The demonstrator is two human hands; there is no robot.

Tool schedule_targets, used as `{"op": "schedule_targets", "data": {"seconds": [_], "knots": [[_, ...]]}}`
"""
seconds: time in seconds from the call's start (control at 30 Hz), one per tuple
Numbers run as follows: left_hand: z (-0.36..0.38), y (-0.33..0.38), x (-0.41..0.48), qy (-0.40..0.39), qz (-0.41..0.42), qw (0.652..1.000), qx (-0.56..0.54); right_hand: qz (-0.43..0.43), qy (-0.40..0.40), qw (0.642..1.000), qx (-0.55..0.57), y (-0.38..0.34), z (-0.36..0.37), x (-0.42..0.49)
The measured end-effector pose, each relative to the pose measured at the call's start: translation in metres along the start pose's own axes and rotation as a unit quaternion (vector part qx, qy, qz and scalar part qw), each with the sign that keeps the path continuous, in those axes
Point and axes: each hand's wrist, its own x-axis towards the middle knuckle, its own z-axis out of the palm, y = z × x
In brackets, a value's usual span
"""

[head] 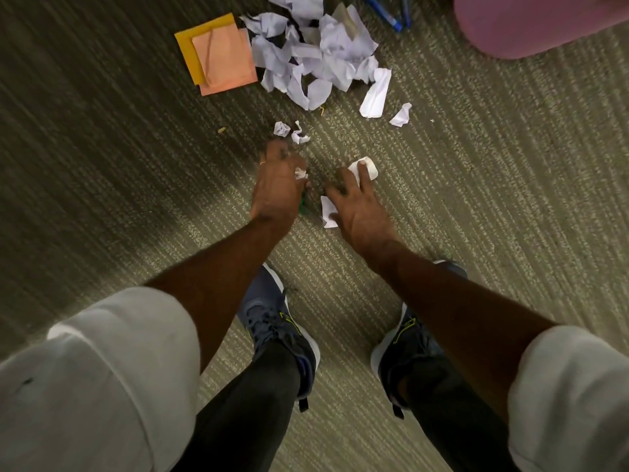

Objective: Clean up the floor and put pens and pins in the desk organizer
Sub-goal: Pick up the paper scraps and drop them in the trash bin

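1. The left hand (277,180) is down at the floor (119,148) with its fingers curled. A small crumpled scrap (301,172) shows at its fingertips, so it seems to be pinching that. A green thing (303,206) peeks from under the palm, but the blur hides what it is and whether it is held.
2. The right hand (355,202) is spread wide with straight fingers, and its fingertips press a white paper piece (369,166) onto the carpet. Another torn piece (327,211) lies at its thumb.
3. Just beyond the hands lie two crumpled bits (282,128). Further off is the heap of torn paper (323,52), with orange and yellow sheets (221,59) beside it. Blue pens (384,11) lie at the top edge, near a pink object (531,22).
4. The step in hand looks like gathering loose paper off the floor. The pens are untouched, the desk organizer is out of view, and I can make out no pins.
5. The next move calls for the right hand to close on the piece beneath it, catching an edge because thin paper lies flat on carpet. The nearby bits come after that.
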Motion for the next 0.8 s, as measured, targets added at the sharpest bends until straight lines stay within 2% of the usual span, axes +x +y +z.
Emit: {"op": "schedule_targets", "data": {"seconds": [0.07,0.17,0.3,0.43,0.53,0.6,0.7,0.8], "knots": [[0.0,0.001,0.001,-0.008,0.022,0.998,0.056,-0.003,0.018,1.0,0.008,0.0,-0.001,0.001],[-0.004,0.0,0.004,-0.025,0.059,0.995,0.077,-0.007,0.043,0.999,0.032,0.003,-0.009,0.002],[-0.018,-0.002,0.007,-0.031,0.107,0.992,0.066,0.018,0.046,0.997,0.059,0.021,-0.026,0.008],[-0.029,0.001,0.02,-0.003,0.097,0.995,0.024,0.048,0.133,0.982,0.125,0.043,-0.057,0.015],[-0.033,0.001,0.041,-0.037,0.099,0.994,-0.001,0.084,0.164,0.971,0.155,0.068,-0.073,0.033],[-0.034,0.001,0.049,-0.057,0.133,0.988,0.044,0.101,0.172,0.963,0.179,0.087,-0.076,0.045],[-0.034,0.001,0.053,-0.073,0.165,0.982,0.051,0.084,0.175,0.962,0.194,0.102,-0.074,0.053],[-0.031,-0.003,0.053,-0.039,0.168,0.984,0.04,0.08,0.191,0.959,0.194,0.102,-0.071,0.052]]}}
